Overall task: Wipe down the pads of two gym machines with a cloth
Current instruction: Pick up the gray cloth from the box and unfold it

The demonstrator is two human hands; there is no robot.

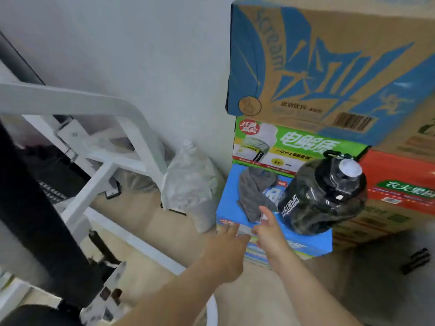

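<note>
A crumpled grey cloth point(255, 192) lies on top of a low blue box point(229, 198) by the wall. Both arms stretch toward it. My right hand point(269, 231) is open, its fingertips just short of the cloth's near edge. My left hand point(226, 245) hovers open beside it at the box's front left corner, holding nothing. On the left stands a gym machine with a white steel frame point(98, 184) and a long black pad point(40, 220) running diagonally down the picture's left edge.
A large dark water jug point(322, 196) stands on the blue box right of the cloth. Stacked drink cartons point(329, 67) rise behind and to the right. A white plastic bag point(190, 184) leans against the wall. A small black object point(416, 261) lies on the floor at right.
</note>
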